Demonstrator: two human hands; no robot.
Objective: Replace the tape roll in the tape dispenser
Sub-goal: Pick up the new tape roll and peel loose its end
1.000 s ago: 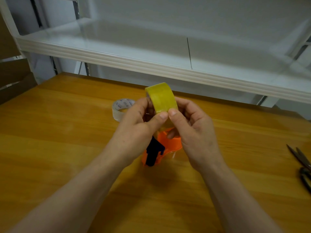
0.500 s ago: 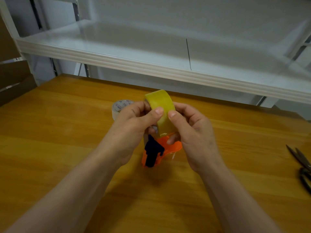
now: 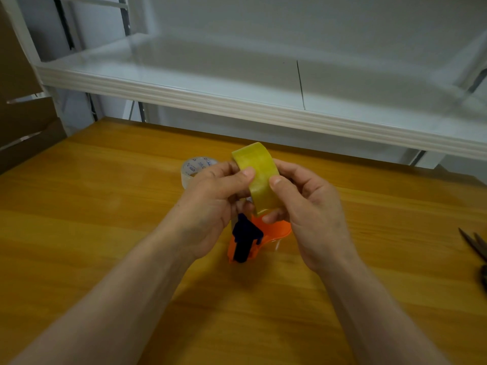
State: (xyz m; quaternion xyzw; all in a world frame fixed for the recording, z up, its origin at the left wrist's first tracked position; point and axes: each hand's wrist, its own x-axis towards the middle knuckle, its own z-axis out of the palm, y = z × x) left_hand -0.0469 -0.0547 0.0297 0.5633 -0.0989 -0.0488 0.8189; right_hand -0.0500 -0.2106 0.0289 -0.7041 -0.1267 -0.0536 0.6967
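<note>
A yellow tape roll (image 3: 259, 175) stands on edge between both hands, just above the orange tape dispenser (image 3: 274, 230) with its dark blue handle part (image 3: 243, 238). My left hand (image 3: 210, 206) grips the roll from the left, thumb on its outer face. My right hand (image 3: 313, 209) grips it from the right, thumb also on the tape. The roll's lower part dips into the dispenser and is partly hidden by my fingers. A clear tape roll (image 3: 193, 168) with a printed core lies on the table behind my left hand.
The wooden table (image 3: 105, 219) carries everything. Scissors (image 3: 477, 248) lie at the right edge. A white shelf (image 3: 237, 101) overhangs the table's far side. Cardboard (image 3: 23, 122) leans at the far left.
Both hands have lowered the yellow roll toward the orange dispenser; its lower part now sits in the dispenser. The grip stays the same.
</note>
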